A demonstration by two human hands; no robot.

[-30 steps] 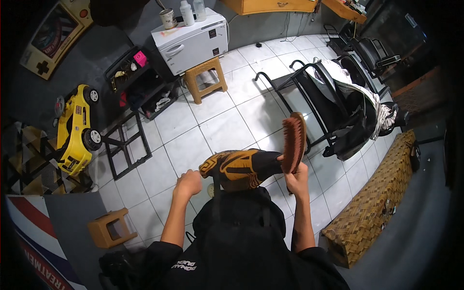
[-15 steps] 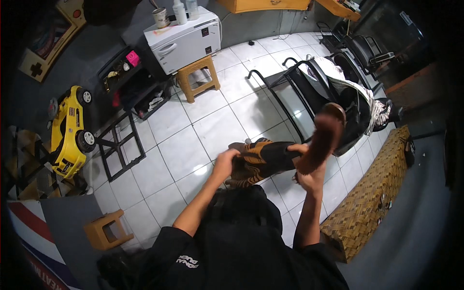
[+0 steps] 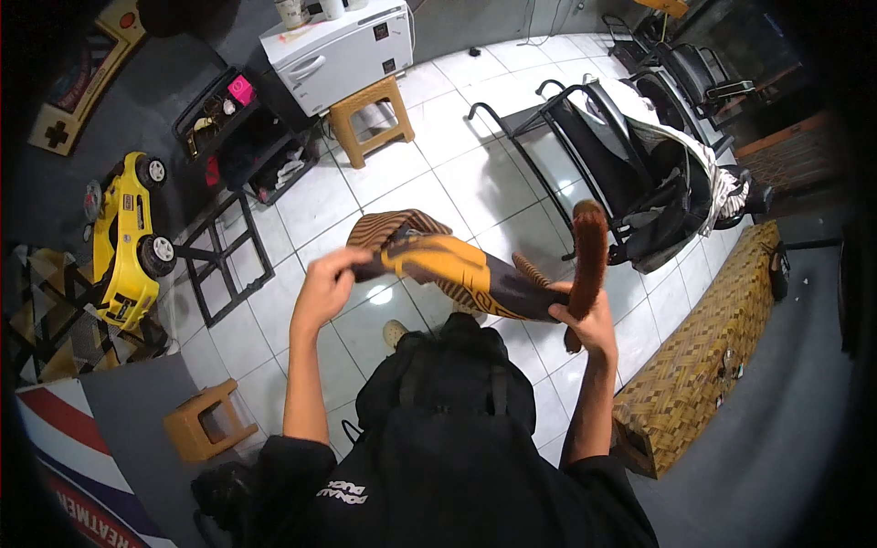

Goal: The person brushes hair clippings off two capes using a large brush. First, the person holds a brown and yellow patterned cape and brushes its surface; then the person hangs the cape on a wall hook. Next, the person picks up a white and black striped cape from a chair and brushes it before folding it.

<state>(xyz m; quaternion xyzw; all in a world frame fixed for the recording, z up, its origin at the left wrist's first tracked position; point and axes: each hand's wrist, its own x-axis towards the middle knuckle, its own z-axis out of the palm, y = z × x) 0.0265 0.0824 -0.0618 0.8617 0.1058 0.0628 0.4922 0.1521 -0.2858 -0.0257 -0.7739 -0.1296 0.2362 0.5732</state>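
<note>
A black, brown and yellow cloth (image 3: 457,265) with striped parts is stretched between my two hands above the floor. My left hand (image 3: 324,285) pinches its left end, fingers closed. My right hand (image 3: 589,324) grips the cloth's right end, with the thumb on top. That same hand also holds a brush (image 3: 589,256) with dense reddish-brown bristles, standing up along the fingers. The brush's handle is mostly hidden by the hand. Whether the cloth is a garment or a cape I cannot tell.
Black metal-framed chairs (image 3: 594,155) with a pale cloth draped over them stand at the right, near a long woven bamboo box (image 3: 699,356). A white cabinet (image 3: 343,59) sits on a brown stool (image 3: 373,119). At the left are a yellow toy car (image 3: 128,242), a black frame (image 3: 224,260) and a low stool (image 3: 208,420).
My left hand has moved left, drawing the bunched cloth out wider. The brush in my right hand has tipped more upright. My view has shifted slightly.
</note>
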